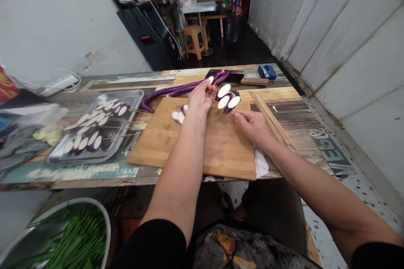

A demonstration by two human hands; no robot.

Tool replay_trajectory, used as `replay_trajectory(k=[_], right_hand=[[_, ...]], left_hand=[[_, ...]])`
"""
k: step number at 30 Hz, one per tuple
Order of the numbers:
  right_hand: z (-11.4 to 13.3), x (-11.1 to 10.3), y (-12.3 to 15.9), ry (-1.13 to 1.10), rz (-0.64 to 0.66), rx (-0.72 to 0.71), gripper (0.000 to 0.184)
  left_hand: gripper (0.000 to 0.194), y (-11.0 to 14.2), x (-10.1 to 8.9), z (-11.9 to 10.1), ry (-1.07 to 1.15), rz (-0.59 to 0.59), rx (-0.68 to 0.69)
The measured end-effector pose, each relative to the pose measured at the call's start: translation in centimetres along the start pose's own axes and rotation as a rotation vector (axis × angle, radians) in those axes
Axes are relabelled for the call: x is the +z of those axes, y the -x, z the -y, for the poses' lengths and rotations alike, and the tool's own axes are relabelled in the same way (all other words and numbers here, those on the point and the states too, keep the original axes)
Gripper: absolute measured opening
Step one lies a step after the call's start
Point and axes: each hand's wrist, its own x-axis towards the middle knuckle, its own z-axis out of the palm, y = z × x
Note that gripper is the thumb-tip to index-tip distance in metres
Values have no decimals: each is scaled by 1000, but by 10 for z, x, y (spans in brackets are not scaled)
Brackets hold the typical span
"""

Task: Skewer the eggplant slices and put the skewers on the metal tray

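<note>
Eggplant slices (233,101), white with purple skin, sit in a bunch on a skewer (232,112) between the two hands, above the far part of the cutting board. Nearest, at lower left, a metal bowl (107,218) holds long green stalks (78,235). On the desk (303,111) lies the cutting board (227,147); at its left, a tray (117,151) carries more skewered slices. The right hand (252,124) pinches the skewer's near end, just beside a pile of bare skewers (273,122). Loose slices (178,116) rest on the board beside the left wrist. The left hand (203,94) pinches one slice (211,80) near the skewer's far end. Beyond are long purple eggplants (181,89), a wooden-handled knife (244,80) and a blue box (267,72); farther off stands a tan stool (194,40).
</note>
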Motion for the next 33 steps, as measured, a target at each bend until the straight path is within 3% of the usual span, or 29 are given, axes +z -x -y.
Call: replay_trajectory(k=[17, 23, 33], right_hand=[[-2, -1, -1, 11, 15, -7, 28], [-1, -2, -1, -6, 19, 4, 25], [-1, -2, -1, 7, 40, -16, 24]], left_hand=[[21, 0, -1, -3, -61, -3, 50], [24, -1, -3, -7, -29, -95, 54], [22, 2, -1, -6, -64, -59, 21]])
